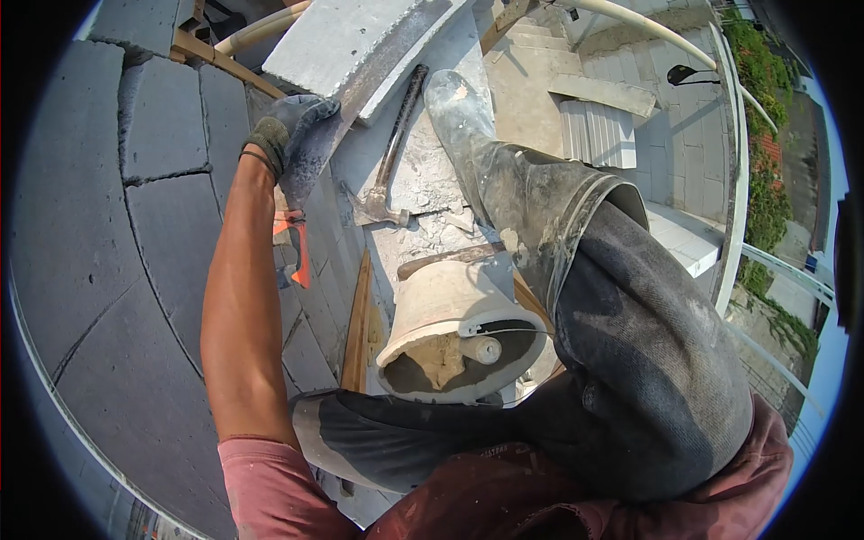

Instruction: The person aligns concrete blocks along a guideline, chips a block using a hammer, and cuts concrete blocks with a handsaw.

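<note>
My left hand point(290, 130), in a dark dusty glove, is closed at the near corner of a pale block point(337, 45). Its fingers are curled beside a broad grey saw blade point(315, 160); what they grip is partly hidden. The orange saw handle point(301, 247) shows below the hand, with no hand on it. A hammer point(389, 153) lies on the dusty surface between the block and my boot, its head toward me. Nearer my body a whitish bucket point(450, 306) is tipped toward me, with a pale roll-like object inside. My right hand is out of view.
Large grey blocks point(171, 117) form a wall on the left. My booted leg point(540, 207) stretches along the right of the bucket. Wooden strips point(356, 319) stand beside the bucket. Stacked pale slabs point(598, 133), steps and a metal rail point(733, 180) are farther right.
</note>
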### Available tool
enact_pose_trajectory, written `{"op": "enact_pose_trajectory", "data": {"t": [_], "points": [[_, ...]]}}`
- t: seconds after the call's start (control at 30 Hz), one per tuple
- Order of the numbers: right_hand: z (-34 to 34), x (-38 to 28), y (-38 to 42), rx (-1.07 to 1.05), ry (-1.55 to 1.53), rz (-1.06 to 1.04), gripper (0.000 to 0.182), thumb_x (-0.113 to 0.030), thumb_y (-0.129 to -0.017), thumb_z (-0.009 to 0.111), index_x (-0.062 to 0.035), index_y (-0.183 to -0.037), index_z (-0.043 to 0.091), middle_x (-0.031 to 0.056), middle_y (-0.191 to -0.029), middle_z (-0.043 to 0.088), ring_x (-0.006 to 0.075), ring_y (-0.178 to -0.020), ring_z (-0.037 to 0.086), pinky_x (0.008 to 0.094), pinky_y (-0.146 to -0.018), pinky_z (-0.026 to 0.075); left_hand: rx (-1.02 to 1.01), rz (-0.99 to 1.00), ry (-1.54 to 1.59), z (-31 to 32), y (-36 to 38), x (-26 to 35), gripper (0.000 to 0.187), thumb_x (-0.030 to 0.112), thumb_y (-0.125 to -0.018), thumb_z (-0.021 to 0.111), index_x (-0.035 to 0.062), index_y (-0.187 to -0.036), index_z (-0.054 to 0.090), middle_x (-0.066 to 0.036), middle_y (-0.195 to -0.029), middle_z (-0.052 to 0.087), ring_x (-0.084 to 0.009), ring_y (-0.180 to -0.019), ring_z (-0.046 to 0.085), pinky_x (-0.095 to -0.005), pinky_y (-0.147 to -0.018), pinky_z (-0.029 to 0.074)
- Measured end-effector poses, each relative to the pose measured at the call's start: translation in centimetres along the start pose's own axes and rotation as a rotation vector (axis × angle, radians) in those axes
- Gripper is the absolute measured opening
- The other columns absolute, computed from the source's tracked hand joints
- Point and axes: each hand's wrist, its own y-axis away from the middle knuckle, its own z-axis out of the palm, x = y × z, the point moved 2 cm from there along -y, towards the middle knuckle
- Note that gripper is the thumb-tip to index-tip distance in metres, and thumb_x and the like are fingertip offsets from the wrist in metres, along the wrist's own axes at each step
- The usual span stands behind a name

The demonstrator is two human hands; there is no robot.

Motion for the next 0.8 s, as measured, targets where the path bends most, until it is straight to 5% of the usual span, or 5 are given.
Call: {"op": "enact_pose_trajectory", "data": {"t": [0.1, 0.2, 0.47, 0.63, 0.8], "points": [[0.9, -4.6, -6.7, 0.021, 0.066, -0.166, 0.016, -0.017, -0.084, 0.068, -0.0074, -0.086, 0.055, 0.0019, -0.077, 0.063, 0.0216, -0.068, 0.057, 0.0337, -0.062, 0.048, 0.044, -0.085, -0.047, 0.0, 0.1, 0.1, 0.033, 0.034, -0.089, 0.062, 0.0021, -0.09, 0.069, -0.004, -0.078, 0.063, -0.0124, -0.068, 0.056, -0.0288, -0.067, 0.048], [2.7, -10.8, -14.6, 0.049, 0.16, -0.387, 0.016, -0.016, -0.084, 0.068, -0.0073, -0.085, 0.055, 0.0016, -0.076, 0.063, 0.0215, -0.068, 0.057, 0.0337, -0.061, 0.047, -0.006, 0.171, -0.156, -0.3, -0.7, -0.7, 0.032, 0.035, -0.089, 0.062, 0.0029, -0.085, 0.068, -0.003, -0.074, 0.061, -0.0114, -0.065, 0.055, -0.0285, -0.065, 0.048], [3.2, -22.8, -28.3, 0.215, 0.317, -0.809, 0.018, -0.015, -0.082, 0.069, -0.0071, -0.082, 0.053, 0.0007, -0.074, 0.062, 0.0215, -0.066, 0.055, 0.0339, -0.061, 0.047, 0.014, -0.031, 0.075, 0.1, -0.5, -0.7, 0.029, 0.032, -0.088, 0.065, 0.0043, -0.08, 0.067, -0.001, -0.071, 0.06, -0.0117, -0.063, 0.053, -0.0297, -0.062, 0.047], [1.0, -26.9, -27.9, -0.028, -0.375, -0.333, 0.021, -0.018, -0.083, 0.073, -0.0067, -0.084, 0.056, 0.0001, -0.074, 0.062, 0.016, -0.065, 0.054, 0.0312, -0.06, 0.046, 0.04, -0.063, 0.093, 0.5, -0.3, -0.8, 0.027, 0.027, -0.09, 0.06, 0.0021, -0.084, 0.068, -0.007, -0.076, 0.065, -0.0164, -0.07, 0.06, -0.0319, -0.068, 0.049], [2.4, -41.2, -24.7, 0.047, -0.538, -0.934, 0.024, -0.022, -0.088, 0.072, -0.0061, -0.101, 0.06, 0.0029, -0.084, 0.061, 0.0075, -0.063, 0.053, 0.0258, -0.055, 0.047, -0.002, 0.108, -0.212, 0.2, -1.6, -2.0, 0.023, 0.023, -0.09, 0.057, 0.0041, -0.087, 0.069, -0.012, -0.087, 0.068, -0.024, -0.081, 0.064, -0.0344, -0.074, 0.05]]}}
